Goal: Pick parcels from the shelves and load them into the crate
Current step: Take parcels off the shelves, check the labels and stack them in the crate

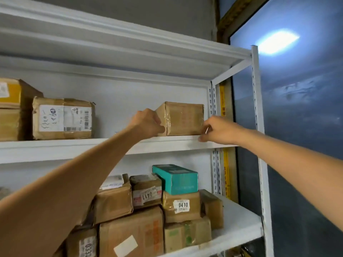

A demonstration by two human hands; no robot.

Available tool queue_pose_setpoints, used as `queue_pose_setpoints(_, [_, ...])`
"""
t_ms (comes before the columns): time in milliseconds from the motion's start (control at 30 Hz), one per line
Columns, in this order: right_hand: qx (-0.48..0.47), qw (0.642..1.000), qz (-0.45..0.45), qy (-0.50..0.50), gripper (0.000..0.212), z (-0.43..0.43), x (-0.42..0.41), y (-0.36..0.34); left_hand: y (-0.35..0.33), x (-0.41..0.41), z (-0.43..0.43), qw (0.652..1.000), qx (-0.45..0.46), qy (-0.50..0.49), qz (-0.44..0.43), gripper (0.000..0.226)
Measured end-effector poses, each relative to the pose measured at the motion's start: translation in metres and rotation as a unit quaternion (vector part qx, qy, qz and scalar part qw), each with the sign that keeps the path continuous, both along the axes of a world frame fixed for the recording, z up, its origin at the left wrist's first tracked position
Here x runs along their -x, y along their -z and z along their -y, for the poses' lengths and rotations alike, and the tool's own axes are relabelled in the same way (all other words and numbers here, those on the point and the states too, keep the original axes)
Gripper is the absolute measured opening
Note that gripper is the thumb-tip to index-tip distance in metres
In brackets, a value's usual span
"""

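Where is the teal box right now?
In the head view, the teal box is on the lower shelf, right of centre, atop the 0410 parcel.

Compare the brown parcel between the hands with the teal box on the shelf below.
The taped brown parcel stands directly on its shelf; the teal box sits atop stacked parcels. The left hand grips the brown parcel; the teal box is untouched. Both are closed rectangular boxes.

**A:** Fig. 1: which parts of the body am I seeing from here?

**B:** I am viewing two bare forearms, the left forearm [74,182] and the right forearm [289,160]. Each is tapering to a bare wrist, with the left hand [146,123] and right hand [220,129] showing their knuckles.
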State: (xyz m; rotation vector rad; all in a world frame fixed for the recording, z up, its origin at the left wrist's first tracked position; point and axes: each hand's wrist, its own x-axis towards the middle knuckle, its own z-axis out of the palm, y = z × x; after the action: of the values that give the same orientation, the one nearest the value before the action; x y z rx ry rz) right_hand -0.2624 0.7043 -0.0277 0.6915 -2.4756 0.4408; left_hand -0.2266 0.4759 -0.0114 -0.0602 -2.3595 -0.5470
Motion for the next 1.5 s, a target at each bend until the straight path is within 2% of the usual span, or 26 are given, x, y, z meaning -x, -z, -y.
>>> queue_pose_setpoints(100, [0.022, 0.999, -0.026, 0.027, 0.035, 0.001, 0.029, -0.015, -0.014, 0.036, 0.011, 0.999, -0.033, 0.007, -0.014, 0.027])
queue_pose_setpoints(167, [0.045, 0.998, -0.029, 0.032, 0.043, 0.003, 0.050, -0.019, -0.021, 0.058, 0.014, 0.999, -0.040, 0.008, -0.010, 0.042])
queue_pose_setpoints(300, [0.083, 0.995, -0.047, 0.033, 0.069, 0.008, 0.089, -0.026, -0.030, 0.094, 0.012, 0.997, -0.074, 0.012, 0.002, 0.073])
queue_pose_setpoints(367, [0.131, 0.990, -0.046, 0.017, 0.085, 0.012, 0.110, -0.031, -0.029, 0.108, 0.008, 0.992, -0.114, 0.045, 0.022, 0.083])
queue_pose_setpoints(467, [0.234, 0.971, 0.002, -0.052, 0.100, 0.021, 0.141, -0.036, -0.024, 0.124, 0.002, 0.970, -0.196, 0.137, 0.037, 0.093])
queue_pose_setpoints(533, [0.281, 0.956, 0.040, -0.076, 0.119, 0.024, 0.159, -0.037, -0.025, 0.128, -0.001, 0.954, -0.237, 0.179, 0.044, 0.109])
queue_pose_setpoints(600, [0.319, 0.936, 0.086, -0.119, 0.130, 0.025, 0.175, -0.037, -0.028, 0.130, -0.002, 0.946, -0.253, 0.195, 0.048, 0.102])
queue_pose_setpoints(633, [0.334, 0.926, 0.102, -0.142, 0.126, 0.025, 0.181, -0.038, -0.029, 0.130, -0.003, 0.945, -0.256, 0.196, 0.052, 0.095])
queue_pose_setpoints(733, [0.350, 0.917, 0.098, -0.163, 0.095, 0.024, 0.190, -0.037, -0.027, 0.126, -0.006, 0.947, -0.257, 0.188, 0.043, 0.088])
queue_pose_setpoints(867, [0.365, 0.913, 0.036, -0.176, 0.086, 0.025, 0.188, -0.033, -0.020, 0.120, -0.011, 0.937, -0.281, 0.208, 0.006, 0.086])
queue_pose_setpoints(1000, [0.389, 0.898, -0.043, -0.201, 0.089, 0.023, 0.171, -0.030, -0.018, 0.110, -0.022, 0.889, -0.376, 0.242, -0.096, 0.066])
queue_pose_setpoints(1133, [0.457, 0.839, 0.015, -0.295, 0.070, 0.017, 0.146, -0.040, -0.020, 0.103, -0.018, 0.846, -0.421, 0.278, -0.174, 0.050])
queue_pose_setpoints(1200, [0.484, 0.830, 0.023, -0.277, 0.065, 0.021, 0.138, -0.041, -0.023, 0.100, -0.011, 0.835, -0.428, 0.287, -0.190, 0.045])
queue_pose_setpoints(1300, [0.508, 0.816, 0.035, -0.274, 0.056, 0.033, 0.139, -0.032, -0.017, 0.094, 0.001, 0.838, -0.429, 0.287, -0.175, 0.073])
queue_pose_setpoints(1367, [0.507, 0.805, 0.050, -0.306, 0.068, 0.035, 0.140, -0.029, -0.009, 0.090, 0.008, 0.845, -0.423, 0.292, -0.150, 0.084])
queue_pose_setpoints(1433, [0.494, 0.803, 0.065, -0.328, 0.082, 0.035, 0.139, -0.030, -0.004, 0.085, 0.013, 0.860, -0.395, 0.298, -0.128, 0.081])
queue_pose_setpoints(1500, [0.460, 0.814, 0.064, -0.350, 0.069, 0.035, 0.138, -0.029, -0.005, 0.080, 0.016, 0.876, -0.372, 0.285, -0.115, 0.074])
